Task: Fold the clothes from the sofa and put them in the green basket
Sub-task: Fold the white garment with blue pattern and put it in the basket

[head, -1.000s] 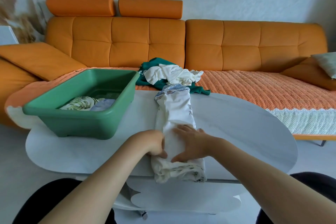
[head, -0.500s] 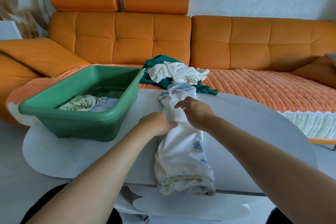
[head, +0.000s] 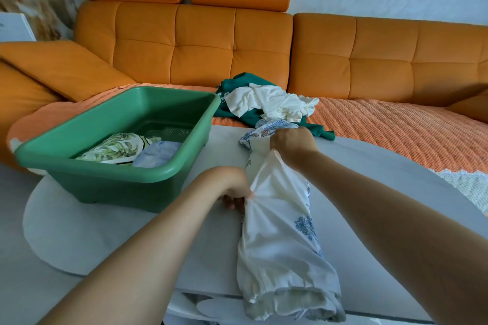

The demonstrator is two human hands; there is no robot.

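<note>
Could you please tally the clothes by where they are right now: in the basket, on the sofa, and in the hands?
In the green basket: 2 (leaf-print piece, pale blue piece)
On the sofa: 2 (dark green garment, cream garment)
In the hands: 1 (white floral garment)
Total: 5

A table (head: 369,179) stands in front of a sofa (head: 343,60). On the table's left part sits a basket (head: 148,182), with two folded garments (head: 132,149) lying inside it. To the right of the basket, a long garment (head: 280,240) lies on the table, running from its far edge to its near edge. Behind the table, on the sofa seat, a pile of clothes (head: 266,103) rests just beyond the garment's far end. A cushion (head: 60,66) leans on the sofa, behind the basket.
</note>
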